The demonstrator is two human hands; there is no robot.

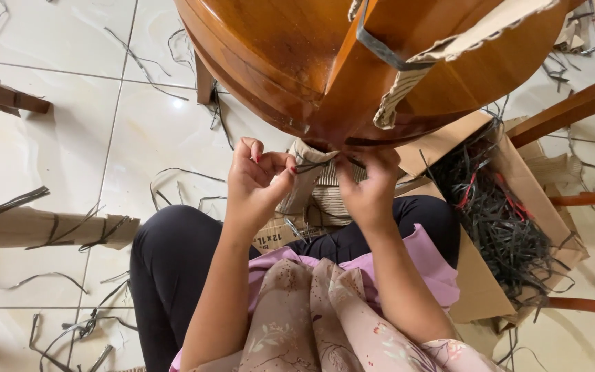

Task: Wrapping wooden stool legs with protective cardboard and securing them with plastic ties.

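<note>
A round polished wooden table top (pixel 380 62) overhangs the work and hides part of it. To the right stands an open cardboard box (pixel 518 172) full of dark cut straps, with more straps scattered across the white tiled floor (pixel 70 138). A cardboard-wrapped leg (pixel 308 182) stands just under the table's edge, bound by a thin dark strap (pixel 315 165) running across its top. The left hand (pixel 259 182) pinches one end of the strap between closed fingertips; the right hand (pixel 366 189) is closed on the other end.
</note>
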